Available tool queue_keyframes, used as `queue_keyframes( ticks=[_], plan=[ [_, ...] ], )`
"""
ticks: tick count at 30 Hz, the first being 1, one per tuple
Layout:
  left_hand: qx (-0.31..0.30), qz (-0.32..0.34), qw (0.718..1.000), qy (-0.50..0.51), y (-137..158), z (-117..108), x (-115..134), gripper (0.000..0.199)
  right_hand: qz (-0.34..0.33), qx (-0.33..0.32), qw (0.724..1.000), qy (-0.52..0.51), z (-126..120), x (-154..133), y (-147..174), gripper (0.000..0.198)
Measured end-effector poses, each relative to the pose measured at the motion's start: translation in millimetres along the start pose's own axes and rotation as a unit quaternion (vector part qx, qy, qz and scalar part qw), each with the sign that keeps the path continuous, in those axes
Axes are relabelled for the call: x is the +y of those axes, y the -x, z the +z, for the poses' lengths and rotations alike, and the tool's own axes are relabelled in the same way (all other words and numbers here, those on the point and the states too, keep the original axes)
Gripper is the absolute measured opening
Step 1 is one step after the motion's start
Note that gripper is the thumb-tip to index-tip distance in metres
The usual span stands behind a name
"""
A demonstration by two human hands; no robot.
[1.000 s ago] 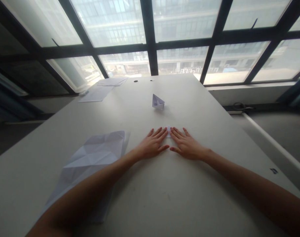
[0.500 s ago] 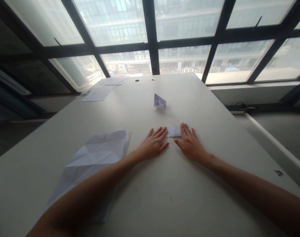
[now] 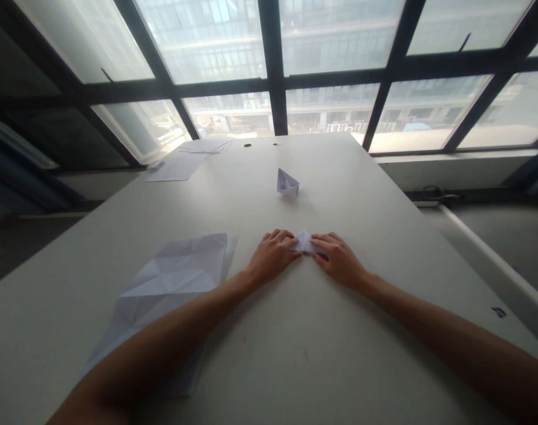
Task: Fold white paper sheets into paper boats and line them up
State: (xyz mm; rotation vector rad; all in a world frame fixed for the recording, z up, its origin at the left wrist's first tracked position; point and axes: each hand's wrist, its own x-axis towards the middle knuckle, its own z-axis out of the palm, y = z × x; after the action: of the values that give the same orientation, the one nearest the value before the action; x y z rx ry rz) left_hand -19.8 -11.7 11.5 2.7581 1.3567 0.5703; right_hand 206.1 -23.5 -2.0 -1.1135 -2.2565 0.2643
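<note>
A small folded piece of white paper [image 3: 303, 241] with a peaked top lies between my hands near the middle of the table. My left hand [image 3: 273, 252] grips its left end, thumb along the near edge and fingers curled on top. On the right end, my right hand [image 3: 337, 257] pinches the paper between thumb and fingers. Both ends are partly hidden under the fingers. Farther off, a folded paper boat [image 3: 288, 184] stands by itself.
Under my left forearm lies a large creased sheet of white paper [image 3: 176, 271]. More white sheets [image 3: 180, 164] rest at the far left of the white table [image 3: 269, 354]. A small dark mark [image 3: 499, 312] is near the right edge. Windows rise behind.
Both hands have gone from lying flat with fingers stretched to gripping the folded paper's ends. They are closer together, and the paper has come slightly nearer to me.
</note>
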Motion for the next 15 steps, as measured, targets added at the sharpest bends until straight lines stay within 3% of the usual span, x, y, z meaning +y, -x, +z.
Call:
queue_keyframes(
  ticks=[7,12,15],
  plan=[
    [0.003,0.010,1.000,-0.009,-2.3,-7.1,3.4,0.024,-0.006,0.063,0.993,-0.099,1.8,-0.5,-1.6,0.021],
    [0.031,0.004,0.999,0.045,-1.9,-5.3,4.9,0.027,0.022,0.126,0.984,-0.126,0.0,-5.8,-4.1,0.026],
    [0.055,-0.039,0.992,0.108,-1.1,-0.6,6.9,0.037,0.049,0.147,0.976,-0.150,-0.6,-7.2,-4.7,0.033]
  ],
)
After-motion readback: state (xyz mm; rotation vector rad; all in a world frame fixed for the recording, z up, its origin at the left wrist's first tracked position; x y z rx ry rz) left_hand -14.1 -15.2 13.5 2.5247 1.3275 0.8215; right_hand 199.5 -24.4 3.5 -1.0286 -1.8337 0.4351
